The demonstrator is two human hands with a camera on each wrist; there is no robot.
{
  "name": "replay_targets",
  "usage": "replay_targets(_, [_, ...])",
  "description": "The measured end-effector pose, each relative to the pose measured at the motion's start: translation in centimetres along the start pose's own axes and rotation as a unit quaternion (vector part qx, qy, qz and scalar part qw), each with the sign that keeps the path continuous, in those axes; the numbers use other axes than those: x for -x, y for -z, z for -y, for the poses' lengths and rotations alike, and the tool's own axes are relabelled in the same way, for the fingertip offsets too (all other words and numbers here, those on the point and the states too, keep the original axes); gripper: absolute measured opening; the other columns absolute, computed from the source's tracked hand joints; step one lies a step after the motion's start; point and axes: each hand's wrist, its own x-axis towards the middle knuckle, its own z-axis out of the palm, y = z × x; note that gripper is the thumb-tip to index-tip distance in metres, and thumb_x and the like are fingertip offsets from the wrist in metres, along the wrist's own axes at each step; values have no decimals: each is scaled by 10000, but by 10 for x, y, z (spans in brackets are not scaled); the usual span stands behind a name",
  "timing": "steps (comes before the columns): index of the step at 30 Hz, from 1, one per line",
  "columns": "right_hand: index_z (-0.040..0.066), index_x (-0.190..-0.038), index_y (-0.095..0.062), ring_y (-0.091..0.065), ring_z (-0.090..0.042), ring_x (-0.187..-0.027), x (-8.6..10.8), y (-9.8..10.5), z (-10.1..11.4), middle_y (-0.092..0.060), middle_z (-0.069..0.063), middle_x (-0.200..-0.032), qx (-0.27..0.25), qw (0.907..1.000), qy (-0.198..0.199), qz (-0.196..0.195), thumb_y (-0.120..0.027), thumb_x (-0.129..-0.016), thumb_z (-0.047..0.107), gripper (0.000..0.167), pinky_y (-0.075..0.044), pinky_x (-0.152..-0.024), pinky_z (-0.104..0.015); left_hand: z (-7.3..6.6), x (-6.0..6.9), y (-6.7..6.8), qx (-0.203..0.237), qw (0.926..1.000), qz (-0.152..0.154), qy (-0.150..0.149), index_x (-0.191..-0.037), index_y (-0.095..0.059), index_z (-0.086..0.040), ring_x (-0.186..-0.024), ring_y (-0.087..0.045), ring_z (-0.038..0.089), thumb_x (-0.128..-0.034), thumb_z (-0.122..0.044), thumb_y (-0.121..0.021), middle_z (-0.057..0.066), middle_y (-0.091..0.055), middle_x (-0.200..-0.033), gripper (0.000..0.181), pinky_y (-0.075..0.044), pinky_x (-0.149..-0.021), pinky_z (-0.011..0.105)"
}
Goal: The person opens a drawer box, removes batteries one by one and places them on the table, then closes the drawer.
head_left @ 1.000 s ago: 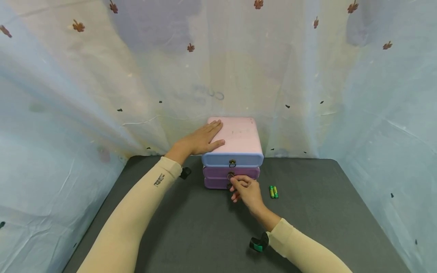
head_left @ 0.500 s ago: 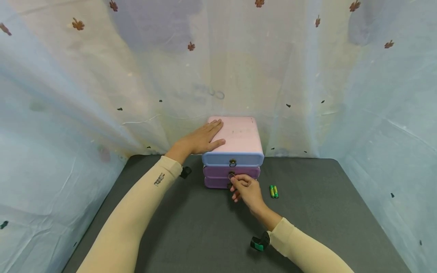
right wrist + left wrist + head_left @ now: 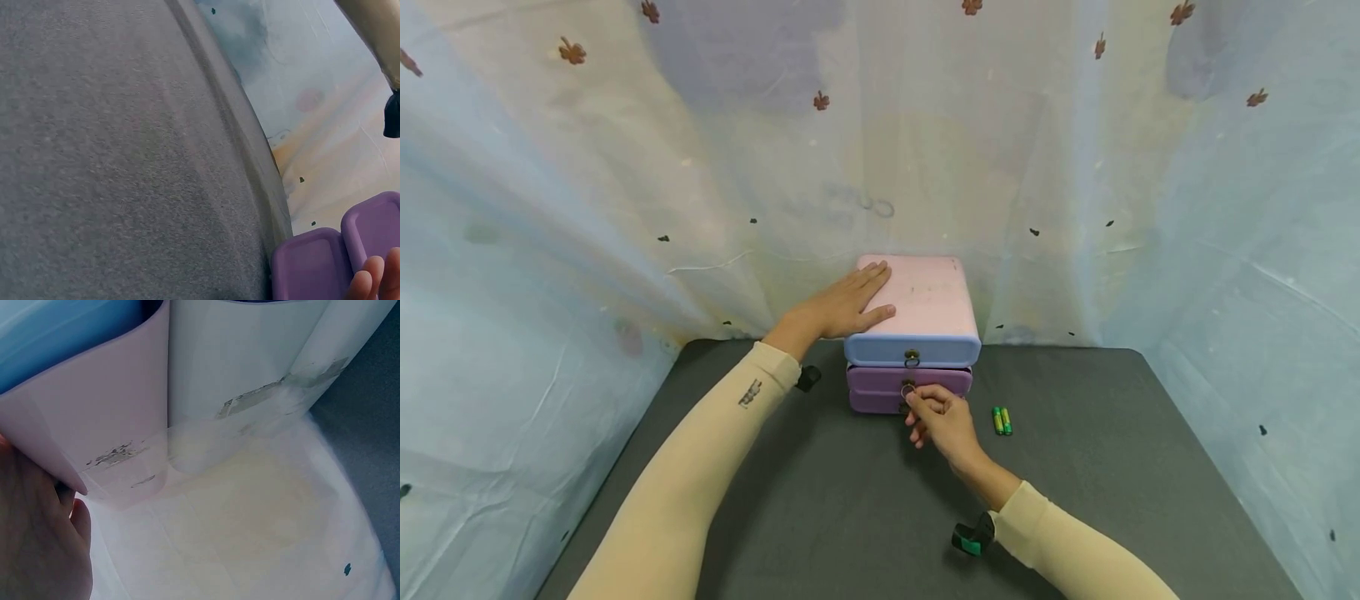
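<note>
A small stacked drawer box with a pink top (image 3: 925, 292) stands at the back of the table. Its upper drawer front (image 3: 947, 351) is blue; below are two purple fronts, the middle drawer (image 3: 872, 380) and the bottom drawer (image 3: 872, 403). My left hand (image 3: 842, 304) lies flat on the pink top, fingers spread toward the back. In the left wrist view, part of that hand (image 3: 40, 531) shows beside the pink side wall. My right hand (image 3: 946, 423) pinches the ring pull (image 3: 907, 390) of the middle drawer between thumb and forefinger. The right wrist view catches only its fingertips (image 3: 375, 278).
Two green batteries (image 3: 1002, 421) lie side by side on the dark grey table (image 3: 865, 517), right of the box. A pale patterned sheet (image 3: 940, 167) hangs close behind the box and down both sides.
The middle purple drawer front appears to have come out very slightly, with a dark gap above it. Both hands keep nearly the same places.
</note>
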Motion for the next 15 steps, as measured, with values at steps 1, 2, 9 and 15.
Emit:
replay_targets(1, [-54, -1145, -684, -641, -169, -515, 1, 0, 0, -712, -119, -758, -4, 10000, 1, 12, -702, -1070, 167, 234, -566, -473, -276, 0, 0, 0, -3, 10000, -8, 3, -1733, 20, -109, -1669, 56, 236, -1134, -619, -317, 71, 59, -1810, 857, 8, -1356, 416])
replay_targets(2, [-52, -1141, -683, -640, -171, -515, 1, 0, 0, -709, -116, -756, -8, 10000, 7, 29, -702, -1070, 163, 228, -565, -473, -276, 0, 0, 0, -9, 10000, -14, 6, -1733, 19, -108, -1669, 56, 237, -1134, -619, -317, 72, 59, -1811, 856, 6, -1356, 415])
replay_targets(9, [-58, -1125, -682, -637, -179, -506, 6, 0, -1, -706, -131, -747, 28, 9999, 123, 55, -694, -1073, 152, 216, -559, -466, -275, 0, -1, -1, -7, 10000, -13, 15, -1734, 15, -111, -1670, 49, 238, -1134, -619, -317, 72, 51, -1812, 853, -1, -1357, 416])
replay_targets(15, [-68, -1114, -676, -640, -167, -512, 17, -1, -2, -704, -145, -748, 135, 9998, 110, 73, -700, -1071, 174, 247, -562, -477, -270, 0, 0, 0, 26, 10000, 14, 23, -1733, 11, -106, -1670, 52, 238, -1133, -622, -319, 71, 55, -1811, 858, -8, -1357, 417])
